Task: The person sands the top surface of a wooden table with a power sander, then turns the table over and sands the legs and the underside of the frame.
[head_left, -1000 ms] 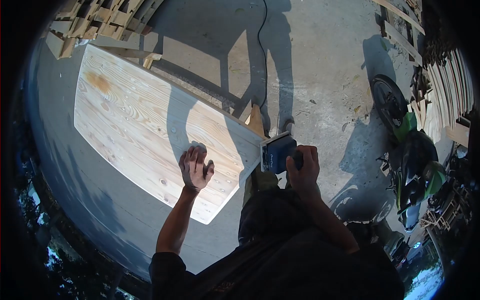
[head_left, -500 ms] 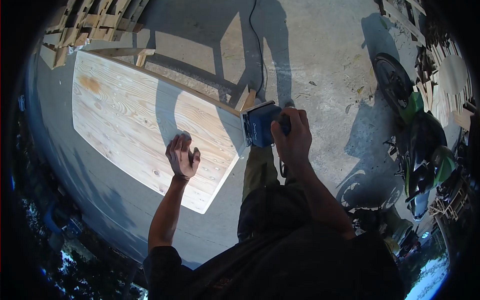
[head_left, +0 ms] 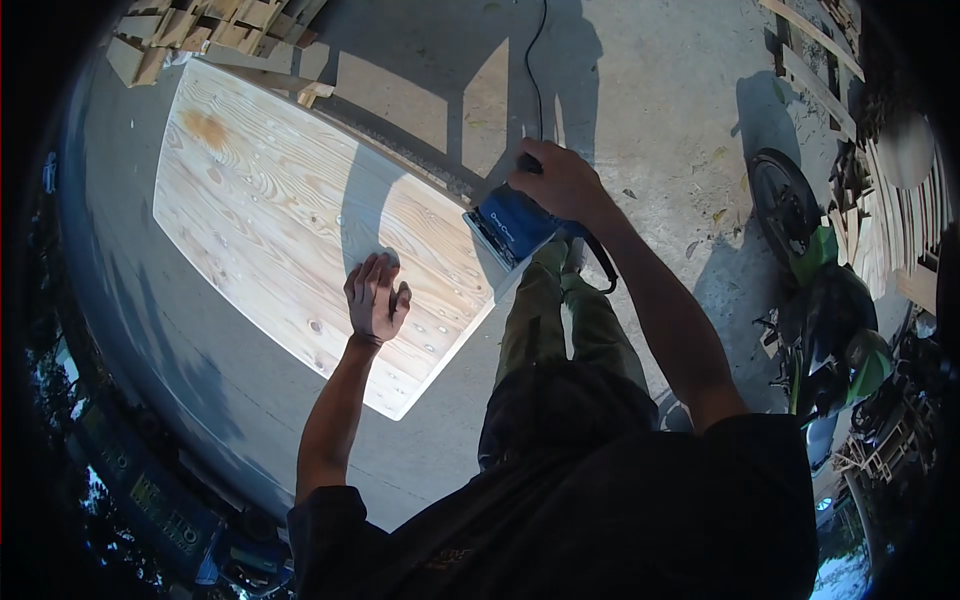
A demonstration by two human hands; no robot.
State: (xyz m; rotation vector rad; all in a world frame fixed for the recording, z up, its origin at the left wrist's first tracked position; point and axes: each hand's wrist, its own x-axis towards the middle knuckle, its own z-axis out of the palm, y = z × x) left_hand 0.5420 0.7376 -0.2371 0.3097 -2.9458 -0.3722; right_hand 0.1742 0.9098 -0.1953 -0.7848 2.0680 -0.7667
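Observation:
A pale wooden tabletop [head_left: 270, 190] with curved sides lies at the left, a brown stain near its far end. My left hand [head_left: 376, 298] rests on its surface with the fingers apart. At the tabletop's right corner, my right hand [head_left: 556, 180] is wrapped round the dark handle of a blue power sander [head_left: 512, 224]. The sander is tilted against the corner edge, and its base faces the wood. A black cord hangs beside my right wrist.
Stacked pallets [head_left: 225, 25] stand at the far left. A black cable [head_left: 536, 75] runs over the concrete ground [head_left: 660, 130]. At the right are a green and black motorcycle [head_left: 835, 300] and wood scraps [head_left: 880, 225]. A parked vehicle [head_left: 165, 500] shows at the lower left.
My right hand has shifted up and left with the sander, which has turned at the corner. The view has shifted a little, and my left hand stays on the wood.

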